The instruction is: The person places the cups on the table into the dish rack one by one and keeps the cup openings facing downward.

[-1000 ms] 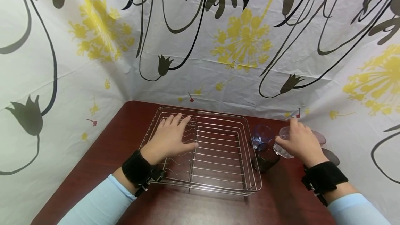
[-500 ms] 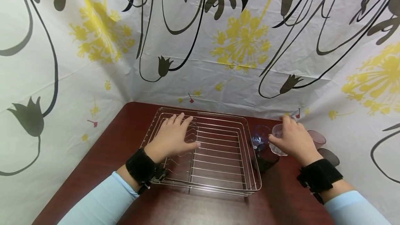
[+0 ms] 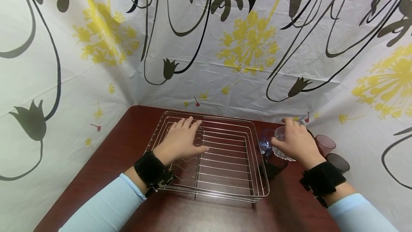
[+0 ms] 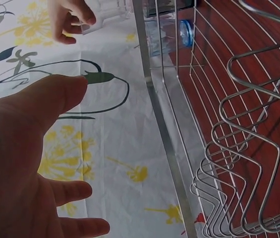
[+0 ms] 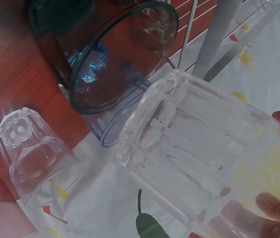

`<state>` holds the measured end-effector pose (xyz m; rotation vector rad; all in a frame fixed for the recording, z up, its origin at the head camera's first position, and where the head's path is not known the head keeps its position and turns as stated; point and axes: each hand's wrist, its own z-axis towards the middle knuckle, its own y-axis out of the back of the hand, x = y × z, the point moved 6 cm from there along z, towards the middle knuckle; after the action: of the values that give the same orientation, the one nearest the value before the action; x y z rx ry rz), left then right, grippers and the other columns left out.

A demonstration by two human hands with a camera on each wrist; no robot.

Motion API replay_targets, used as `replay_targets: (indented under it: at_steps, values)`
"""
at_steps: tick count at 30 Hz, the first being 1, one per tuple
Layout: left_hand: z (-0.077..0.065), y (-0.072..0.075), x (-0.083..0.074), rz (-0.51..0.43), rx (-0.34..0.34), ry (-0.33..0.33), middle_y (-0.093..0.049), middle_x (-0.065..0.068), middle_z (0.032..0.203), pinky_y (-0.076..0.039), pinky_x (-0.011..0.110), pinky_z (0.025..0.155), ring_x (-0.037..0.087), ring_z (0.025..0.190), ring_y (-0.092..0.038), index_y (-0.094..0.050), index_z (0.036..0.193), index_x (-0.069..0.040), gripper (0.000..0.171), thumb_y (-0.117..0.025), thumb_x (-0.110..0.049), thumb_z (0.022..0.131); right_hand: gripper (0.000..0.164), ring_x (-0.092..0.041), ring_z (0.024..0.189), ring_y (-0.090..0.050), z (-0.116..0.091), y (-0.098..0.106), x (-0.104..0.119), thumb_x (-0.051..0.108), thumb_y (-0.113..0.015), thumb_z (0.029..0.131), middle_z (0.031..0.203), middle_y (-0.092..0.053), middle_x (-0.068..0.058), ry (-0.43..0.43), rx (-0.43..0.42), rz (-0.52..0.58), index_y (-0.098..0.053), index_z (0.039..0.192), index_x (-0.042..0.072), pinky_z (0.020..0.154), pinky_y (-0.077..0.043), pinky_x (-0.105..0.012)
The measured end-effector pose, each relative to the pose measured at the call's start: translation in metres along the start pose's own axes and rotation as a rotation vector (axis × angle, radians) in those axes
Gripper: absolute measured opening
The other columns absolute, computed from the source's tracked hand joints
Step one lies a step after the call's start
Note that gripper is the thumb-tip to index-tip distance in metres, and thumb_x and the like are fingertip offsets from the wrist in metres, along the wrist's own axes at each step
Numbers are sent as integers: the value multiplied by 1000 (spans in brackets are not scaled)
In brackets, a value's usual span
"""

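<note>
My right hand (image 3: 297,142) grips a clear plastic tumbler (image 5: 189,153) by its upper part; its thick faceted base is raised in the right wrist view. Just left of it stand a dark tinted tumbler (image 3: 274,167) and a blue one (image 3: 265,139), beside the right side of a wire dish rack (image 3: 199,160). Over the rack's left part hovers my left hand (image 3: 181,139), fingers spread and holding nothing. The left wrist view shows wavy wire dividers (image 4: 261,134) beside that hand.
Right of my right hand stand a pink tumbler (image 3: 325,144) and a grey one (image 3: 338,163). Another clear tumbler (image 5: 40,158) appears in the right wrist view. A floral curtain (image 3: 206,46) encloses the dark red table (image 3: 122,146) at the back and sides.
My right hand has moved left with the clear tumbler, nearer the dark and blue ones, uncovering more of the pink tumbler. The left hand has drifted slightly right.
</note>
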<state>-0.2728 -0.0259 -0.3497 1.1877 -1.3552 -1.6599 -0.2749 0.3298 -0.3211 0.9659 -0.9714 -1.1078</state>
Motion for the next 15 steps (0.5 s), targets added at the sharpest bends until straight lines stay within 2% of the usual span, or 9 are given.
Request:
replay_targets:
  at_steps: [9,15]
  values:
    - [7,-6,-3,22,14,-8,-21,14,166,-18,59,121,38,151,-22,-25,160,-23,101,-59,-77,82,77,-59,114,-47,3,-1,6,38,-67,86,128,-52,-35,1,18,-6,-38,143,-6,82,-44,-65]
    - [10,-8,-7,40,23,-19,-22,14,166,-19,59,121,39,151,-23,-25,161,-22,102,-58,-79,82,76,-56,112,-49,4,0,13,39,-66,87,126,-54,-32,13,17,5,-38,143,-5,78,-46,-62]
